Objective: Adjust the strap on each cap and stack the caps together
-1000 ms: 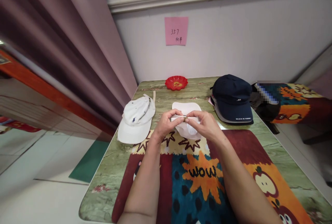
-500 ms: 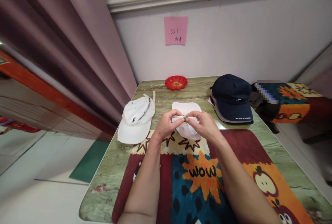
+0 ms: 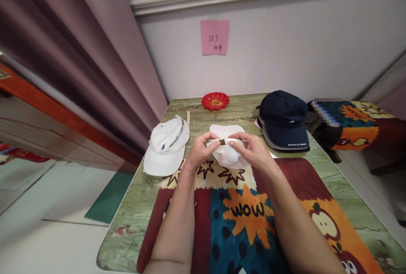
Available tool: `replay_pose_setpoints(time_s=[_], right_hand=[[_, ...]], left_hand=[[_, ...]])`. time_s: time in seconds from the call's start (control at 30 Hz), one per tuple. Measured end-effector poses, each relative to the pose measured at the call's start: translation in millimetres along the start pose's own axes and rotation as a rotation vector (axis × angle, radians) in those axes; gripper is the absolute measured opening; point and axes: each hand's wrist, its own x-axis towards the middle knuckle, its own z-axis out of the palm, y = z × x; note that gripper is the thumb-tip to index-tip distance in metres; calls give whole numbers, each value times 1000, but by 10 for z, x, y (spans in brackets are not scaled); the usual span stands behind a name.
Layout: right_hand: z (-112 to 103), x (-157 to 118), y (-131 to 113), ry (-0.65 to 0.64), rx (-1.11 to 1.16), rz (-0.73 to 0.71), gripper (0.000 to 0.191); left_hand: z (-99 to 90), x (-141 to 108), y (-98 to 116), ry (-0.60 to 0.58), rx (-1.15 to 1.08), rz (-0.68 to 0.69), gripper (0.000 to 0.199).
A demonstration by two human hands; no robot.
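Observation:
A white cap (image 3: 231, 157) is held over the patterned mat's back edge, its brim pointing toward the wall. My left hand (image 3: 203, 149) pinches the left part of its strap, thumb and fingers pressed together. My right hand (image 3: 252, 147) grips the strap's right part the same way. Between my fingertips shows a small brownish metal buckle (image 3: 222, 142). To the left lies another white cap (image 3: 166, 147) with a small dark logo and a loose strap at its back. Dark blue caps (image 3: 282, 115) are stacked at the right.
A red scalloped dish (image 3: 215, 101) stands near the back edge of the green table (image 3: 127, 219). The colourful mat (image 3: 234, 223) lies under my forearms. A pink note (image 3: 215, 37) is on the wall. Beyond the table's right side are dark items and another patterned surface (image 3: 364, 126).
My fingertips have moved slightly apart along the strap, and more of the buckle shows between them. The cap has tilted a little. The other caps and the dish have not moved.

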Motion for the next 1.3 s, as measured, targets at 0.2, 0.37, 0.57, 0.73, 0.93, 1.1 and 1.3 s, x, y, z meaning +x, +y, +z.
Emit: replay_pose_setpoints(time_s=[0.2, 0.37, 0.57, 0.73, 0.93, 1.1, 1.3], right_hand=[[-177, 19, 146, 6, 66, 48, 35], [-87, 16, 86, -128, 105, 55, 35], [-29, 9, 56, -141, 96, 50, 31], [-19, 2, 28, -145, 104, 50, 32], [-205, 22, 233, -61, 119, 0, 34], [-389, 12, 673, -12, -411, 70, 40], [-224, 45, 913, -216, -423, -17, 49]], left_hand=[[-165, -6, -134, 78, -146, -89, 25], [-161, -18, -51, -35, -6, -65, 24], [-155, -21, 72, -148, 179, -31, 27], [-150, -16, 30, -128, 171, -9, 26], [-257, -23, -48, 14, 71, 34, 25], [-392, -27, -176, 89, 152, 59, 38], [-292, 13, -304, -17, 268, 47, 40]])
